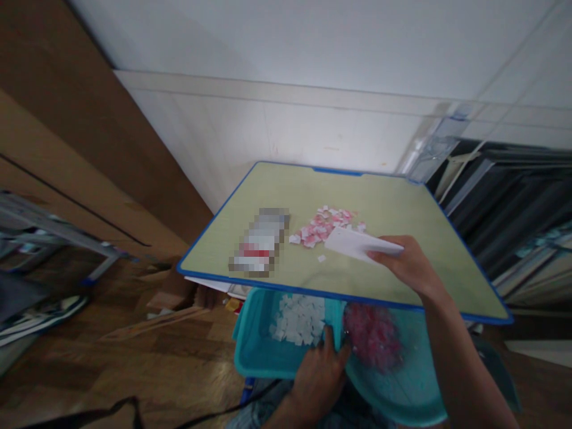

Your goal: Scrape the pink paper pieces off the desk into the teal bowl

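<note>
My right hand (404,259) is closed around one end of a flat white card (351,243), held low over the folding table. The card's far edge meets a loose pile of small pink and white pieces (317,229); one white piece (322,258) lies apart. Below the table's front edge, my left hand (319,372) grips the rim where a rectangular teal basin (250,354) and a round teal basin (415,396) meet. Small white squares (299,319) fill part of the rectangular basin. A pinkish-red heap (373,336), blurred, lies in the round one.
A pixelated phone-shaped object (261,241) lies on the left of the pale green, blue-edged table (379,196). Behind stands a white wall (313,131). Dark flat panels (527,190) lean at the right. Cardboard (170,292) and a person's shoe (53,316) are on the left.
</note>
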